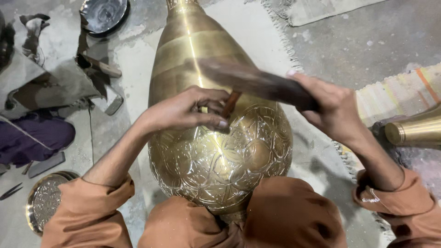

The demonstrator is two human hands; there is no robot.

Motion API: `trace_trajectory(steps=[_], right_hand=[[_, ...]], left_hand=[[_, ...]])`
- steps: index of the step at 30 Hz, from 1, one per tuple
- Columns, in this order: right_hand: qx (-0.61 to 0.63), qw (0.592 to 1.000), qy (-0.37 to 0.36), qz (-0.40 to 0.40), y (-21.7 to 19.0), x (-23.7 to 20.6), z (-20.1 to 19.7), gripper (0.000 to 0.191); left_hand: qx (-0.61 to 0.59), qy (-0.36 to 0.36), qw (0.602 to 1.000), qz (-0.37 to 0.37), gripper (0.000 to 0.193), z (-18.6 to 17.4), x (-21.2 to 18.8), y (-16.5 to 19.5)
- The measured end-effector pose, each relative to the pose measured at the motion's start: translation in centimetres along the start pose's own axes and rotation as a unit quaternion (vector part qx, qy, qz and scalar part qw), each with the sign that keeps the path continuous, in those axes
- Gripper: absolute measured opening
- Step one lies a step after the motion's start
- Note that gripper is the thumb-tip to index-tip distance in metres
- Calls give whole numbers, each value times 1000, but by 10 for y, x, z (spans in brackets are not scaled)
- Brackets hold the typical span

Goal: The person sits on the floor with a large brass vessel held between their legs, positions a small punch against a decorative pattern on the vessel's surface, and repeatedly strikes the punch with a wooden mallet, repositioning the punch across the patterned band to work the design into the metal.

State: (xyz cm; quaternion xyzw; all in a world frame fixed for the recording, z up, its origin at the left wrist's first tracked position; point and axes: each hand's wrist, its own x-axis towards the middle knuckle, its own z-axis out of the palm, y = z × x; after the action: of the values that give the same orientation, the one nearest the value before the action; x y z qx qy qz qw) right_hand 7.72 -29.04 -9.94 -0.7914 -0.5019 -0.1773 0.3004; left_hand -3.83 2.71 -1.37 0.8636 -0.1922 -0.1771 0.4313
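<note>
A large brass vase (216,156) lies between my knees, its neck pointing away from me. The lower belly is covered with engraved floral patterns, the upper part is smooth. My left hand (190,110) rests on the belly and pinches a small brown chisel (230,104) against the metal. My right hand (330,108) grips a dark wooden mallet (252,80), blurred with motion, just above the chisel's top.
Another brass piece (413,131) lies at the right on a striped mat (399,94). A round engraved tray (43,200) sits at lower left, a dark metal dish (103,14) at the top. A hammer (108,98) and a seated person's purple clothing (32,138) are at left.
</note>
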Motion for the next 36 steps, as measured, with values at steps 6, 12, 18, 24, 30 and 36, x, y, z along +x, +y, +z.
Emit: trace_trajectory(steps=[6,12,18,24,30,36], right_hand=[[0,1000,2,24,-1,-9,-1,60],[-46,996,65,-34,-15,-10,-9,70],[-28,999,10,34,-12,-22,-5,67],[-50,995,-23,84,-5,-51,5,62],[190,947,64,252,-19,-91,11,64],[145,932,107,315,-41,-121,14,50]], left_hand=[[-11,0,1000,-22,47,-2,1,-1],[-27,-40,999,-9,26,-5,4,1],[-3,-63,998,14,28,-7,7,0],[-18,-80,996,33,41,-11,8,12],[-42,-46,997,40,59,3,7,44],[37,-86,995,17,65,17,13,44]])
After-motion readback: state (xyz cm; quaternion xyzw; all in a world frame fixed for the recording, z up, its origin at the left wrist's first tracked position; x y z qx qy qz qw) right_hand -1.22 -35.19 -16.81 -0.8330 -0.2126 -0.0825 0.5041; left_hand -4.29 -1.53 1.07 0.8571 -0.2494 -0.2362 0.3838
